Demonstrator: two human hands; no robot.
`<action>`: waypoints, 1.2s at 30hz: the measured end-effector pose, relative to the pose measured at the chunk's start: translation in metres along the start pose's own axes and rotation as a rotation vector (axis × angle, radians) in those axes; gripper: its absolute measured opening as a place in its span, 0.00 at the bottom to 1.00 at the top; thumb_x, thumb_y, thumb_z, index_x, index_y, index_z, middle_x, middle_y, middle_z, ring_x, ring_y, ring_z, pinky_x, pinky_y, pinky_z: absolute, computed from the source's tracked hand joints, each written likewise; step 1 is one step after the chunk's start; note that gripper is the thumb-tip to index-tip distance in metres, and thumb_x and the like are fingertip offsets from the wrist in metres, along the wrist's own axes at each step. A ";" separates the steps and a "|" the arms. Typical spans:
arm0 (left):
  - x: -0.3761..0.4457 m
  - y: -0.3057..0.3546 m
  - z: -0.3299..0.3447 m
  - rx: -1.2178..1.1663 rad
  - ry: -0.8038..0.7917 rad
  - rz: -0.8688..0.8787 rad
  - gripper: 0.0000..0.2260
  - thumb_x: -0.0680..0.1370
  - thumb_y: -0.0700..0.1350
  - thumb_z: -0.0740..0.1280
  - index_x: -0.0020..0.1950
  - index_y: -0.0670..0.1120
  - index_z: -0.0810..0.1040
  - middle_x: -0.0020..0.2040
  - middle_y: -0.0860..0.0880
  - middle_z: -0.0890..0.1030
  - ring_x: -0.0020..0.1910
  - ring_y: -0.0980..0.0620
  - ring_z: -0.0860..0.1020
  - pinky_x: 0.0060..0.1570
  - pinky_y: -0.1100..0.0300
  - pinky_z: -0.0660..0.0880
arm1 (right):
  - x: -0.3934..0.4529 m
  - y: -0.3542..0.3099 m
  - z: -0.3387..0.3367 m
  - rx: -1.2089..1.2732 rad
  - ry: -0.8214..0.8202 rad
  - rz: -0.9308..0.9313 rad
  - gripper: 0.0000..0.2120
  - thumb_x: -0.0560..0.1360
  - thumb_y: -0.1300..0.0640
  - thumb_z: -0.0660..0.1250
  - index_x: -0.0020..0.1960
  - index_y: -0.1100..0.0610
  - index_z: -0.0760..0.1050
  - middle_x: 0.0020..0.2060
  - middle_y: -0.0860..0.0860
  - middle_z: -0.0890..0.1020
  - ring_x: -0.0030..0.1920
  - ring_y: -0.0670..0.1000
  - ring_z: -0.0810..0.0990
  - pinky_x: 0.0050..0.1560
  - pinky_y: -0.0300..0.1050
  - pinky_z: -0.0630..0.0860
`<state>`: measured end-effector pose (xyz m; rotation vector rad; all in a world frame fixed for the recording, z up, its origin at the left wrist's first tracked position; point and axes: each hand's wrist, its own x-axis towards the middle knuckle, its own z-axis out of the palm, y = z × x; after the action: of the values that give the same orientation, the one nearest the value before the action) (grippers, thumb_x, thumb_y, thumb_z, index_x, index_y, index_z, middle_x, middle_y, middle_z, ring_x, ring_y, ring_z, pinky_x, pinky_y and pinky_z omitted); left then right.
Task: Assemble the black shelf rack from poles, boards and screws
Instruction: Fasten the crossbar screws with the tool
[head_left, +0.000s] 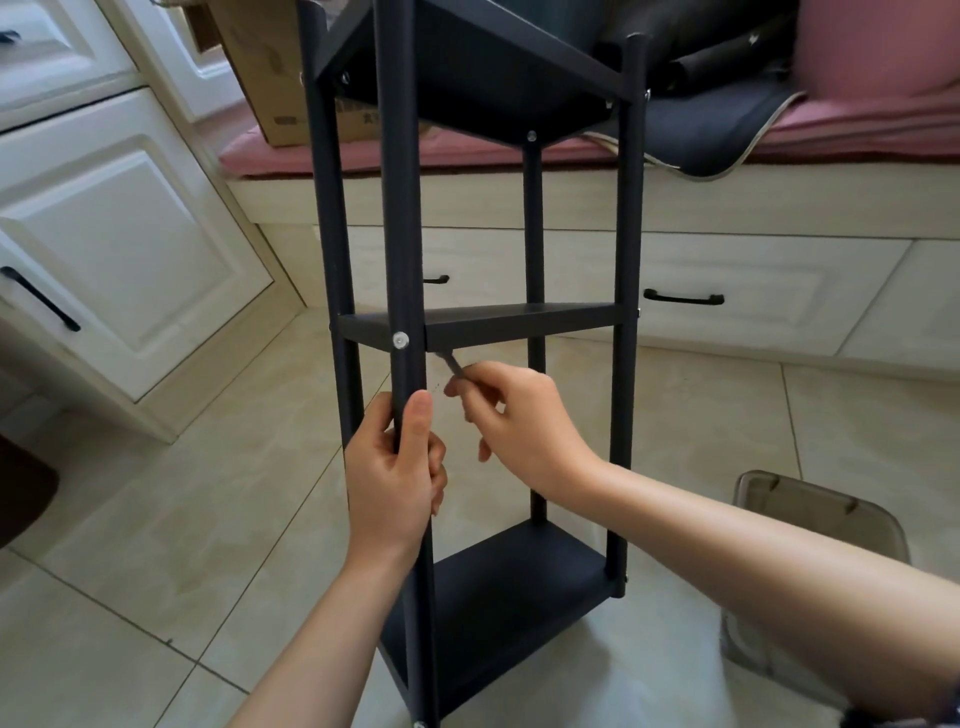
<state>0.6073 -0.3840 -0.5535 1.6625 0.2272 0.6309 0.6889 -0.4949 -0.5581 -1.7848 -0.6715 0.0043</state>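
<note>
Black shelf rack (524, 322), upright on floor tiles before me: my left hand (397, 467) gripped the near pole (400, 234) to steady it, my right hand (519, 415) pinched a small key (451, 362) angled under the middle board, probably for tightening.

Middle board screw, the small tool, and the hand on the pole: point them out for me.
Middle board screw (400, 340): head view, on its silver head.
Small tool (451, 362): head view, on the shaft above the fingers.
Left hand (397, 467): head view, on its back, gripping the front pole.
</note>
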 end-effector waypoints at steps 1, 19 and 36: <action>0.000 -0.001 0.000 -0.001 -0.001 -0.003 0.09 0.78 0.59 0.63 0.39 0.60 0.75 0.26 0.49 0.69 0.20 0.53 0.65 0.19 0.63 0.64 | -0.001 -0.002 -0.005 -0.014 -0.008 0.009 0.09 0.82 0.61 0.62 0.54 0.60 0.80 0.37 0.41 0.77 0.31 0.45 0.79 0.30 0.35 0.76; -0.005 0.004 0.002 -0.010 -0.025 -0.020 0.09 0.76 0.60 0.64 0.38 0.60 0.75 0.26 0.50 0.68 0.21 0.55 0.65 0.19 0.64 0.64 | 0.004 -0.018 -0.007 -0.087 0.050 -0.038 0.09 0.81 0.60 0.64 0.54 0.59 0.83 0.38 0.49 0.82 0.38 0.45 0.79 0.43 0.33 0.75; -0.004 0.002 0.003 -0.021 -0.046 -0.022 0.08 0.76 0.59 0.63 0.39 0.60 0.76 0.27 0.48 0.68 0.21 0.54 0.65 0.19 0.63 0.63 | 0.011 -0.008 0.022 0.065 0.135 -0.049 0.07 0.79 0.61 0.67 0.52 0.61 0.84 0.43 0.52 0.86 0.40 0.37 0.80 0.48 0.28 0.75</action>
<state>0.6052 -0.3888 -0.5527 1.6501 0.2044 0.5760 0.6874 -0.4691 -0.5543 -1.6896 -0.6104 -0.1253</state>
